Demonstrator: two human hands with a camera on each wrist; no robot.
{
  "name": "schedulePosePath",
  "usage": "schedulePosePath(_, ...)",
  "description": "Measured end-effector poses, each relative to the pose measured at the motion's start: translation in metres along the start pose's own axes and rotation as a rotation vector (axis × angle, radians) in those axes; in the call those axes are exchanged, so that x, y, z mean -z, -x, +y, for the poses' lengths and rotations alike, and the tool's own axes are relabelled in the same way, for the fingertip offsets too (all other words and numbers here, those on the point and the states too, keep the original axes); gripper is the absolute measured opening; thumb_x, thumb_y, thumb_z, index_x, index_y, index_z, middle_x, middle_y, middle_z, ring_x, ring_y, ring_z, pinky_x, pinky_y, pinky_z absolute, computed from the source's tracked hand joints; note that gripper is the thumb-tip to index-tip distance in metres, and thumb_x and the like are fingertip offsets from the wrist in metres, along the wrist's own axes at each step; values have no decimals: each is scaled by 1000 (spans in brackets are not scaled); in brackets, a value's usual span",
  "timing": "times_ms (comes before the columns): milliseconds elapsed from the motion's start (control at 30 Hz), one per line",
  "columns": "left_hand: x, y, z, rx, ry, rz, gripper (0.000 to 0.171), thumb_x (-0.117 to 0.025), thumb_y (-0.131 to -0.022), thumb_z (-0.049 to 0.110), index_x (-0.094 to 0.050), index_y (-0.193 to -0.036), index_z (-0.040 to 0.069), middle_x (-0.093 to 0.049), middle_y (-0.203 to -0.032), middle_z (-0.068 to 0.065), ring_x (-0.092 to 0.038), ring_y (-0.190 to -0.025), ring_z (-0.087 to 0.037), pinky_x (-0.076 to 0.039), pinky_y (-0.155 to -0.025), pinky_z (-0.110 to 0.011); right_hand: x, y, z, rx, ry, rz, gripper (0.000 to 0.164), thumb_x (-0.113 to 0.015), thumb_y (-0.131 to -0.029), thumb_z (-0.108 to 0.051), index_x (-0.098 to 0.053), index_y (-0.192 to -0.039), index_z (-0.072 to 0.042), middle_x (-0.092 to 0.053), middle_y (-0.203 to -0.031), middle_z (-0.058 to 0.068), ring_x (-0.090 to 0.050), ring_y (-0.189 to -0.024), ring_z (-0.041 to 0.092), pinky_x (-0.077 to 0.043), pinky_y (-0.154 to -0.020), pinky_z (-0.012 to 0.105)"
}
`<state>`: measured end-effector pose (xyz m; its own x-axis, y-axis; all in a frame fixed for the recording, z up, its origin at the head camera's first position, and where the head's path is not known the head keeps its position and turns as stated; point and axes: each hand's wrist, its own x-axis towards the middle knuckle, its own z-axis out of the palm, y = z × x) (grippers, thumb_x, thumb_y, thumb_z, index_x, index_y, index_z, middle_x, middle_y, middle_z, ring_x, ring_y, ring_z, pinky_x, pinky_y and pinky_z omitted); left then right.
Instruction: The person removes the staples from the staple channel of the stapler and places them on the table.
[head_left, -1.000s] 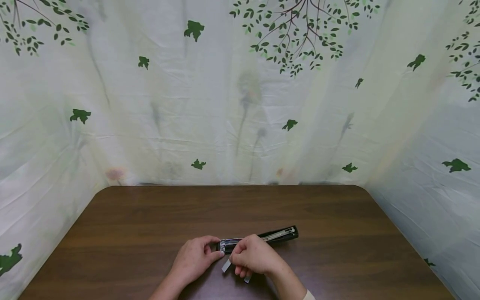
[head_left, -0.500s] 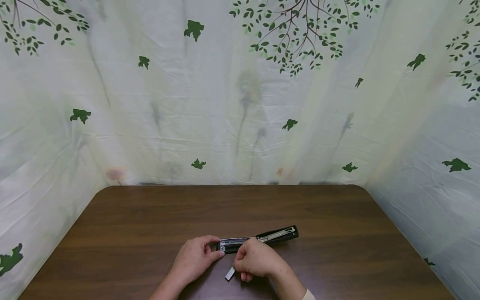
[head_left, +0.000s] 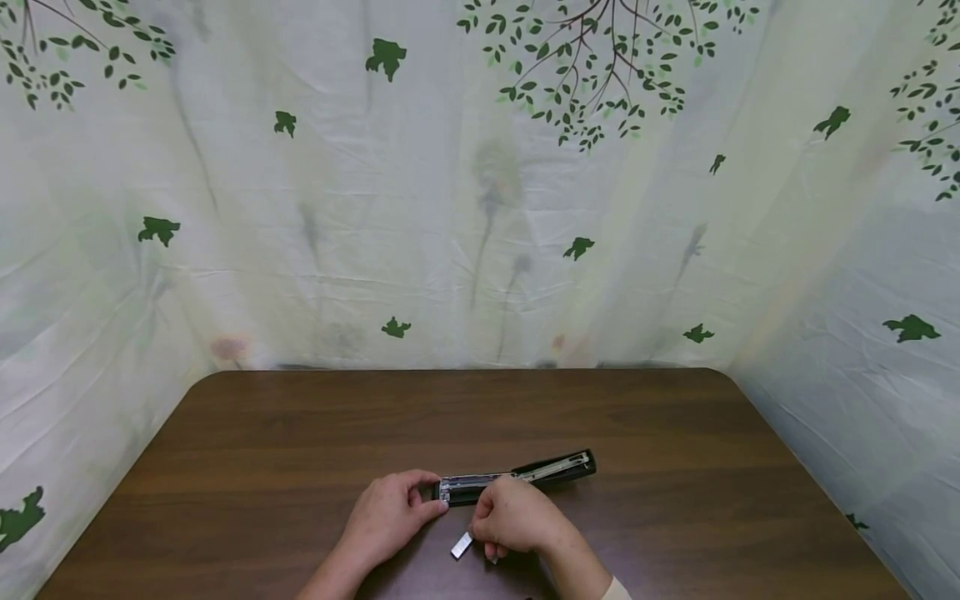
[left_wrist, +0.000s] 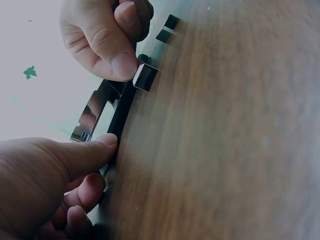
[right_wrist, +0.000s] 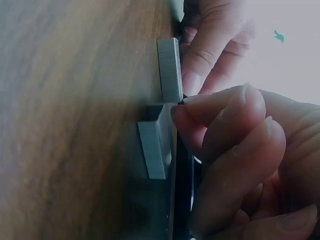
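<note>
An opened black stapler (head_left: 557, 473) lies on the table, its metal staple channel showing. My left hand (head_left: 386, 514) holds the stapler's left end between thumb and fingers. In front of the stapler, my right hand (head_left: 517, 517) pinches a silver strip of staples (head_left: 461, 546) at its right end. The right wrist view shows the strip of staples (right_wrist: 170, 70) close by the right fingertips, with a second strip (right_wrist: 154, 150) below it, near the tabletop. In the head view the right hand mostly hides that second strip and covers the stapler's middle.
The brown wooden table (head_left: 262, 450) extends to both sides and behind the stapler. A pale curtain (head_left: 330, 208) with printed leaves and branches hangs around its back and sides.
The right hand has moved slightly right and toward me with the strip of staples, away from the stapler's left end. In the last half second it barely moves. The left hand stays put.
</note>
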<state>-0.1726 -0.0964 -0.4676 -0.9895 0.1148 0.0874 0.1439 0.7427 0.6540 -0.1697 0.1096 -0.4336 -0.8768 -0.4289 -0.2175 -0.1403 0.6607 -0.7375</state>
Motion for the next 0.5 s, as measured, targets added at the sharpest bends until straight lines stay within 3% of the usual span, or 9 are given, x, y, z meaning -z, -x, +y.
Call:
schedulePosePath(267,1,0,1,6,16,-10,31,-86,-80,33,-76,-108,22,-53,-62,11,-45,-53,-4,-35,-51,-23,10,3,3,-1,32,25,21,-70,-86,-9,-70,-65,-13,-58,-48,-9,-52,-43,6,-37,-46,22)
schedulePosePath(500,1,-1,1,20,27,-21,35,-86,-80,33,-76,-110,20,-54,-62,10,-47,-53,-5,-35,-51,-23,30,12,3,5,29,87,21,-69,-88,-10,-70,-68,-8,-57,-49,-8,-53,-44,8,-42,-50,27)
